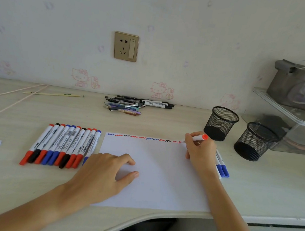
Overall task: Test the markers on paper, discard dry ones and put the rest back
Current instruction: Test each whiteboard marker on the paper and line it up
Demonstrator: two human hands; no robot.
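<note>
Our right hand has its fingers curled round a red marker, cap posted on the far end, tip down at the top right corner of the paper, where a faint red mark is just starting at the end of a row of blue, red and black squiggles. We judge this stroke is the test, so we should press lightly and drag a short wavy line, enough to tell a weak mark from a solid one. Our left hand lies flat, fingers relaxed, pinning the sheet; we keep it there so the paper does not slide. A row of capped markers lies on the surface left of the paper, two blue markers sit just beside our right wrist, and two mesh pen cups wait beyond.
</note>
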